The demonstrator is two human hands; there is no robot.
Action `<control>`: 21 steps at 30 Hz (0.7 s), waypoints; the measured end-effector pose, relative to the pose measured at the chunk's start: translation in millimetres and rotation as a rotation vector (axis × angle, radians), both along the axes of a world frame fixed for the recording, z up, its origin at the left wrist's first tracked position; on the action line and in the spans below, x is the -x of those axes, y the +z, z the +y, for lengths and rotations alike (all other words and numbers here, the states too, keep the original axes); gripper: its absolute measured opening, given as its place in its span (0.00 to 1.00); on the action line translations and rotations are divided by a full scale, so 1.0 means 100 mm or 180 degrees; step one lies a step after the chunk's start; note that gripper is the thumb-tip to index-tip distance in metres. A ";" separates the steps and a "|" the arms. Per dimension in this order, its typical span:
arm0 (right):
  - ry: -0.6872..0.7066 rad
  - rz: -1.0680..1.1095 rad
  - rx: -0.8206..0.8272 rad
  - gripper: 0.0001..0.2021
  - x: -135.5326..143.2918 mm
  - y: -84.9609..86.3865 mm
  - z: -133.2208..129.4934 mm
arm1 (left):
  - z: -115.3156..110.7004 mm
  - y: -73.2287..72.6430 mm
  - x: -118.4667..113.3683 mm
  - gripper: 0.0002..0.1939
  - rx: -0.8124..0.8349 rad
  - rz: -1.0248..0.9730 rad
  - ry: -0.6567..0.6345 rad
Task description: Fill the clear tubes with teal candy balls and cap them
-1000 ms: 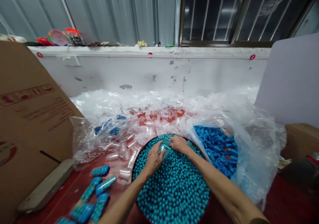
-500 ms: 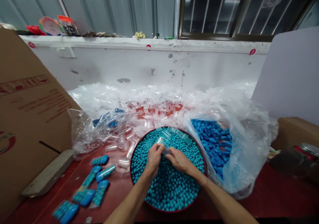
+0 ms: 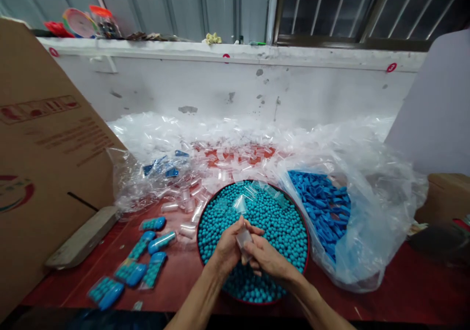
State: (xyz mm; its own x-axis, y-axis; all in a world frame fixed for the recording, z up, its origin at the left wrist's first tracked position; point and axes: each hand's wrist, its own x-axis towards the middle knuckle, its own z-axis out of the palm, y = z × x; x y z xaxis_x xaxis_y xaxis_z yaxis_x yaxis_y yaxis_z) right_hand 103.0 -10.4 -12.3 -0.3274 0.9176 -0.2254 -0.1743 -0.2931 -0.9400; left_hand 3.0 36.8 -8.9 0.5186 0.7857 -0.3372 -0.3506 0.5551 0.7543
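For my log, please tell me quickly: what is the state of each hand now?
Left hand: closed, holding the clear container.
Right hand: closed, also holding it.

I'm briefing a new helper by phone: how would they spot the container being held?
On the red table, find the round tub of teal beads. Above it, the left hand and right hand meet around a small clear container. Unlike the loose clear containers on the beads, it is held.
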 end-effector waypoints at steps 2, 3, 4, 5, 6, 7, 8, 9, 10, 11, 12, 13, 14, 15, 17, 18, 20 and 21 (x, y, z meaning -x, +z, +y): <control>0.0043 -0.0076 0.0025 0.17 -0.02 0.01 -0.06 | -0.04 -0.02 0.00 0.16 -0.0163 0.0090 0.0019; 0.0039 -0.0135 0.0009 0.18 -0.03 0.01 -0.08 | -0.06 -0.02 0.00 0.15 -0.0300 0.0171 0.0029; 0.0039 -0.0206 -0.0046 0.18 -0.05 0.01 -0.10 | -0.09 0.00 0.00 0.15 -0.0420 0.0217 0.0016; 0.0048 -0.0247 -0.0118 0.19 -0.05 0.01 -0.11 | -0.10 0.02 -0.01 0.15 -0.0482 0.0204 -0.0053; 0.0072 -0.0232 -0.0180 0.19 -0.05 0.01 -0.12 | -0.11 0.05 -0.01 0.14 -0.0469 0.0138 -0.0161; 0.0115 -0.0173 -0.0211 0.20 -0.04 0.02 -0.14 | -0.10 0.08 0.00 0.14 -0.0389 0.0062 -0.0256; 0.0147 -0.0113 -0.0228 0.20 -0.03 0.03 -0.16 | -0.08 0.12 0.02 0.13 -0.0308 0.0016 -0.0279; 0.0160 -0.0087 -0.0238 0.19 -0.02 0.05 -0.18 | -0.05 0.17 0.05 0.13 -0.0280 0.0025 -0.0190; 0.0172 -0.0104 -0.0245 0.18 0.00 0.07 -0.22 | 0.00 0.22 0.09 0.12 -0.0298 0.0077 -0.0019; 0.0213 -0.0152 -0.0249 0.17 0.00 0.09 -0.26 | 0.05 0.27 0.15 0.12 -0.0356 0.0130 0.0194; 0.0282 -0.0216 -0.0254 0.15 0.00 0.11 -0.30 | 0.11 0.32 0.22 0.12 -0.0449 0.0176 0.0402; 0.0327 -0.0299 -0.0272 0.14 -0.02 0.13 -0.33 | 0.15 0.36 0.29 0.12 -0.0536 0.0203 0.0485; 0.0317 -0.0437 -0.0329 0.14 -0.05 0.14 -0.34 | 0.19 0.39 0.36 0.12 -0.0646 0.0238 0.0431; 0.0210 -0.0674 -0.0444 0.13 -0.10 0.14 -0.33 | 0.20 0.40 0.41 0.12 -0.0788 0.0373 0.0246; -0.0221 -0.1639 -0.0905 0.10 -0.20 0.13 -0.24 | 0.18 0.37 0.46 0.12 -0.1140 0.0983 -0.0093; -0.0360 -0.2279 -0.1159 0.09 -0.25 0.12 -0.16 | 0.14 0.32 0.45 0.11 -0.1372 0.1426 -0.0156; -0.0397 -0.3590 -0.1529 0.09 -0.30 0.11 0.03 | 0.03 0.17 0.42 0.11 -0.1921 0.2395 -0.0078; -0.0343 -0.4123 -0.1666 0.10 -0.30 0.12 0.14 | -0.04 0.09 0.39 0.10 -0.2222 0.2845 -0.0028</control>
State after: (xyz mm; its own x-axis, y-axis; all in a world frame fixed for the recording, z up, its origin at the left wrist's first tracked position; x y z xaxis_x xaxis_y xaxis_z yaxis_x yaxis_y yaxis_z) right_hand 132.8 3.3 -0.7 -0.0763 0.9951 0.0623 0.8913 0.0961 -0.4432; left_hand -36.4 33.2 0.5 0.3181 0.9448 -0.0790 0.4710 -0.0852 0.8780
